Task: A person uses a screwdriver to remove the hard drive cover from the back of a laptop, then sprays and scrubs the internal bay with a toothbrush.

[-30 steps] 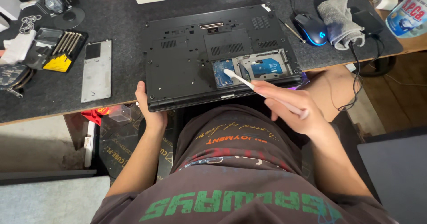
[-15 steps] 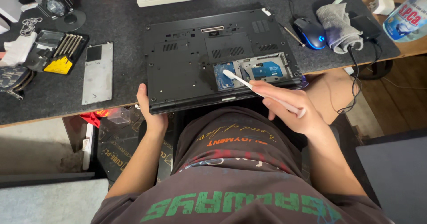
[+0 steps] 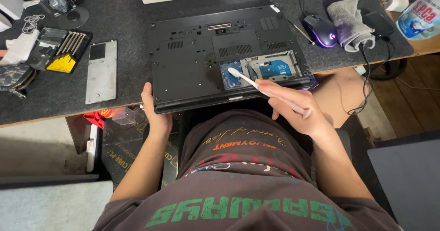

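Right hand (image 3: pixel 298 109), wrist bent, pinching a white brush (image 3: pixel 268 92) whose tip rests in the open bay (image 3: pixel 261 69) of an upturned black laptop (image 3: pixel 220 52), left hand (image 3: pixel 155 114) gripping its near-left corner on the grey desk mat (image 3: pixel 123 38).

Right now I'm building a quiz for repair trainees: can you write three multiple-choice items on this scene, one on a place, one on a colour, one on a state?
1. Where is the tip of the white brush-like tool?
A. On the keyboard
B. In the open bay of the upturned black laptop
C. On the grey cloth

2. What colour is the mouse's glow?
A. Purple
B. Green
C. Red

3. What is the left hand doing?
A. Resting on the knee
B. Lifting the screwdriver set
C. Gripping the laptop's near left corner

Answers: 1 B, the tip sits over the blue board in the bay. 2 A, violet light shows on the mouse. 3 C, the fingers wrap the edge while the right hand holds the tool.
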